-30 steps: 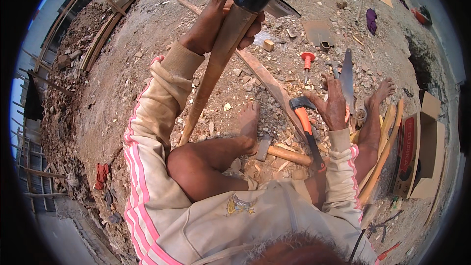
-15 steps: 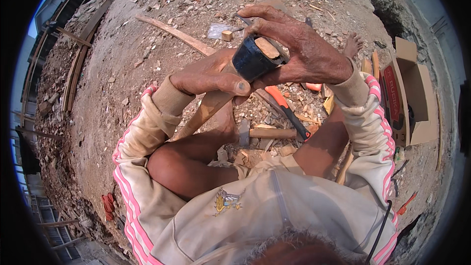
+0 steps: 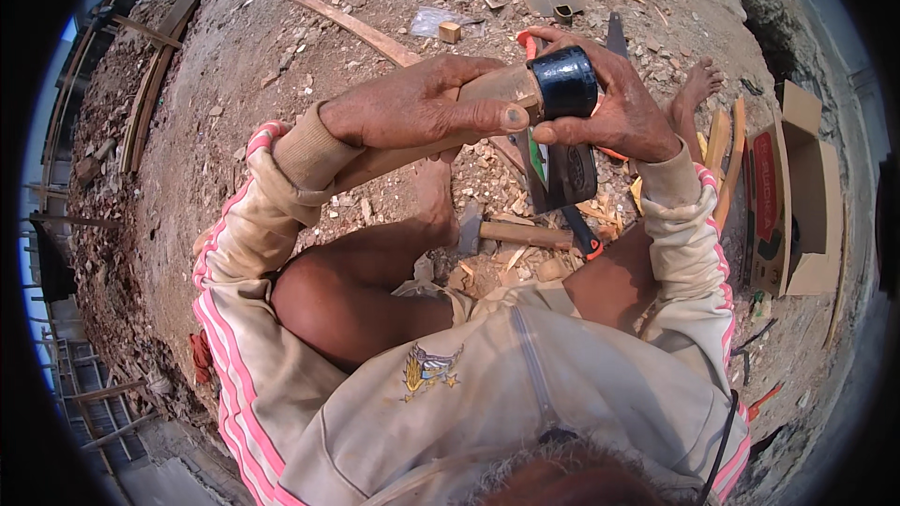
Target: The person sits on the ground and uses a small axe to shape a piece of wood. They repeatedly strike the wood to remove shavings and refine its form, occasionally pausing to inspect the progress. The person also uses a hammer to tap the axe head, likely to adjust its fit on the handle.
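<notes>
Across the front of me lies a wooden handle (image 3: 502,86), its far end fitted into the glossy black collar (image 3: 566,81) of a hoe head. Below the collar hangs the hoe's dark flat blade (image 3: 572,178), with a green and white label partly showing. My left hand (image 3: 422,105) is closed round the handle, thumb along it near the collar. Fingers of my right hand (image 3: 623,103) wrap the collar's far side, with the thumb beneath it. Under them on the ground rests a hammer (image 3: 525,234), beside the black and orange end of a tool handle (image 3: 586,239).
An open cardboard box (image 3: 811,215) stands at the right, near some wooden sticks (image 3: 720,150). Wood chips litter the ground between my bent legs. Farther off lie a long wooden strip (image 3: 347,23), a small wood block (image 3: 449,32) and clear plastic (image 3: 429,19).
The hoe head has moved right and turned: its collar opening no longer faces me, and its blade now shows below. Both hands have shifted with it, still holding on.
</notes>
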### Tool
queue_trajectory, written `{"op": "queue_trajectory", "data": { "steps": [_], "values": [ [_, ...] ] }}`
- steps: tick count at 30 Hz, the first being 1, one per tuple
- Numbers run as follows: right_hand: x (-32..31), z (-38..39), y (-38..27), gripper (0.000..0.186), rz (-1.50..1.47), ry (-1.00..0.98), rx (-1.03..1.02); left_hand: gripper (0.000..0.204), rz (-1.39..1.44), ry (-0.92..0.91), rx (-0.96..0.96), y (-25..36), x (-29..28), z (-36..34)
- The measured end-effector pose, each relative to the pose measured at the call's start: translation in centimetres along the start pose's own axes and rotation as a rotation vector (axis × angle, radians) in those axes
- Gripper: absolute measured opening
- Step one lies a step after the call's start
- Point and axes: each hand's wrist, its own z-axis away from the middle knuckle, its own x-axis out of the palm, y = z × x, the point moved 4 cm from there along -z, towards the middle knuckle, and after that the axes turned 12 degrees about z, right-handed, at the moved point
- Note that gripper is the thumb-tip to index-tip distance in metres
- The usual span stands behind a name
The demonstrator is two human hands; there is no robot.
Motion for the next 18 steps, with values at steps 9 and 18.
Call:
{"op": "queue_trajectory", "data": {
  "steps": [9,18],
  "values": [
    [5.0,-1.2,2.2,0.079,-0.262,-0.098,0.194,0.065,0.039,0.216,0.152,-7.7,-2.8,-0.3],
    [13.1,-1.1,11.2,0.075,-0.402,-0.12,0.36,0.063,-0.135,0.105,-0.136,-14.8,-5.6,-3.6]
  ]
}}
